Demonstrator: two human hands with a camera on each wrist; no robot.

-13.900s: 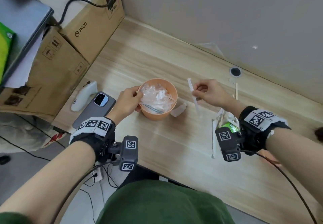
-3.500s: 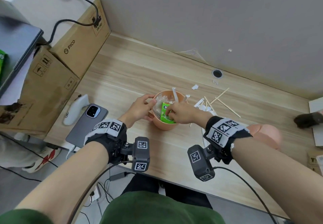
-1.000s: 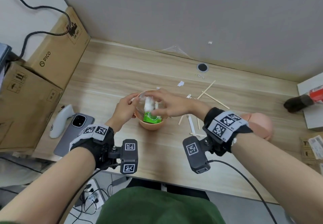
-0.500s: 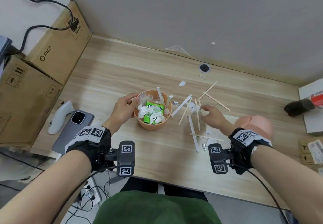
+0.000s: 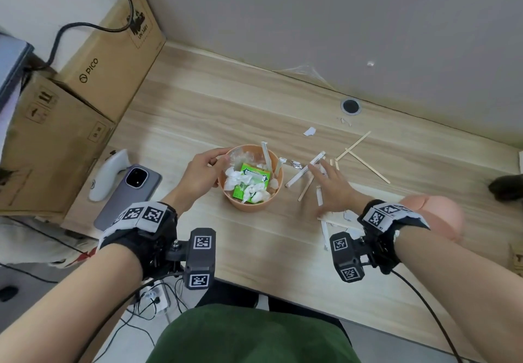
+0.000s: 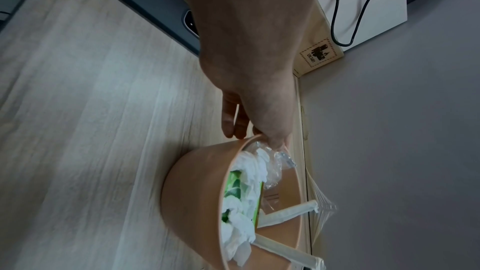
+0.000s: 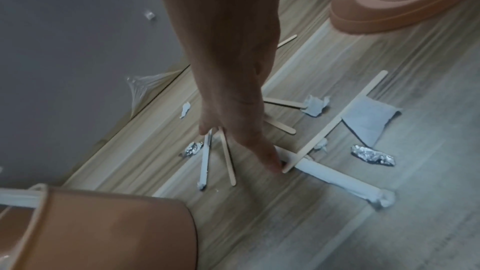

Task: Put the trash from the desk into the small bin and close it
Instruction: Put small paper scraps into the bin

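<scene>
The small orange bin [image 5: 250, 205] stands mid-desk, holding white tissue, a green carton [image 5: 252, 183] and paper wrappers. My left hand [image 5: 223, 156] grips its left rim, thumb inside and fingers outside, as the left wrist view shows on the bin [image 6: 194, 192]. My right hand [image 5: 322, 176] lies flat with straight fingers on the scattered trash right of the bin. Under and around it are wooden sticks [image 7: 335, 124], white paper wrappers [image 7: 324, 174], foil bits [image 7: 374, 156] and a paper scrap [image 7: 369, 120]. The domed orange lid [image 5: 433, 215] rests on the desk behind my right wrist.
A grey phone [image 5: 127, 193] and a white controller [image 5: 109, 173] lie left of the bin. Cardboard boxes [image 5: 56, 125] fill the left edge. A cable hole [image 5: 351, 106] sits near the back wall. More sticks [image 5: 368, 161] and a torn scrap [image 5: 310, 131] lie farther back.
My right hand left the bin after dropping tissue in, went right to the scattered sticks, and now lies flattened over them. My left hand kept its hold on the rim.
</scene>
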